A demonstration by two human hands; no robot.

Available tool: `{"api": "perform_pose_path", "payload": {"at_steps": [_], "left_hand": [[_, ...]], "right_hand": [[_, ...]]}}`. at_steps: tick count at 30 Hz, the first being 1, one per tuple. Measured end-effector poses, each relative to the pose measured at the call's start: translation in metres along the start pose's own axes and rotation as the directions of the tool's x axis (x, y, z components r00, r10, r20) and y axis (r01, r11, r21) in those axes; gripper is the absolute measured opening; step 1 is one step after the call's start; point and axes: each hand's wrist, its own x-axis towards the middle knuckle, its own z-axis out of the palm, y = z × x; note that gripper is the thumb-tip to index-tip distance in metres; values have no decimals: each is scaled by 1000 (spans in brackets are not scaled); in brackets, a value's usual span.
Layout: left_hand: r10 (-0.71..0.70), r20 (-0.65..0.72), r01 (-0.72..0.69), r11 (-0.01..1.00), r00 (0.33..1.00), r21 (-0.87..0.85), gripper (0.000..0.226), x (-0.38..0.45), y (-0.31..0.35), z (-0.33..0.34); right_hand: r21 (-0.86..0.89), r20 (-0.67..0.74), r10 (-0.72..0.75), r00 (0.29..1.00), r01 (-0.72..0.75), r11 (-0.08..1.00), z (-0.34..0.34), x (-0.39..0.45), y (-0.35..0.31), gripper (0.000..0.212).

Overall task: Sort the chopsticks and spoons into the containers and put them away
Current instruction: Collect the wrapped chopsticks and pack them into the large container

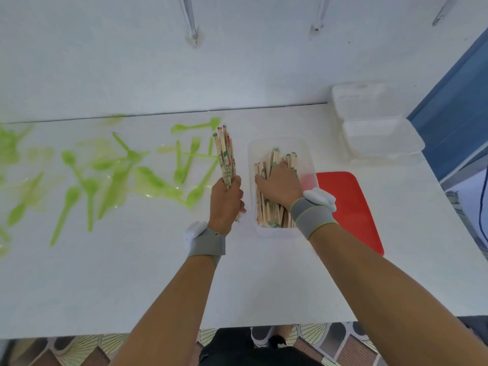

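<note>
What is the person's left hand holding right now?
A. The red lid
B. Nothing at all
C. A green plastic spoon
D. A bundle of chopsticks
D: the left hand grips a bundle of chopsticks held upright beside the clear container, where the right hand rests on more.

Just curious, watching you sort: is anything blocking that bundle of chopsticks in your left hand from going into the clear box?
Yes: the right hand lies flat on the wooden chopsticks already in the clear plastic box, covering much of its opening. The left hand holds the paper-wrapped chopstick bundle beside it.
</note>
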Motion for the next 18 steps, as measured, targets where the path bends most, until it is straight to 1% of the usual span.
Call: {"api": "perform_pose_path", "payload": {"at_steps": [1,4,7,8,10,12,13,15,18], "left_hand": [[0,-3,0,1000,1000,-4,17,-1,0,0],[7,-6,-7,1000,1000,-11,17,-4,0,1],[7,-7,-7,1000,1000,-16,16,-8,0,2],[4,-8,-4,1000,1000,-19,15,-8,0,2],[-1,-10,1,1000,1000,-19,15,-10,1,3],[-2,-14,1,1000,1000,-7,16,-11,2,3],[-4,-20,4,1000,1000,0,17,-11,3,4],[-7,-30,7,1000,1000,11,17,-12,6,4],[-2,-27,3,1000,1000,25,17,-14,9,5]], "right_hand": [[-23,-25,-21,999,21,1000,-2,-3,0,31],[-89,-95,-59,994,50,995,-3,-7,0,50],[-251,-172,-166,971,120,961,-2,-10,3,55],[-282,-145,-217,965,170,944,-1,-9,5,58],[-305,9,-266,964,256,917,4,-7,10,71],[-312,168,-211,963,255,915,14,-3,17,76],[-319,217,-180,960,244,916,19,0,20,77],[-355,258,-153,954,241,903,27,5,25,77],[-379,255,-148,956,239,894,31,10,31,78]]}}
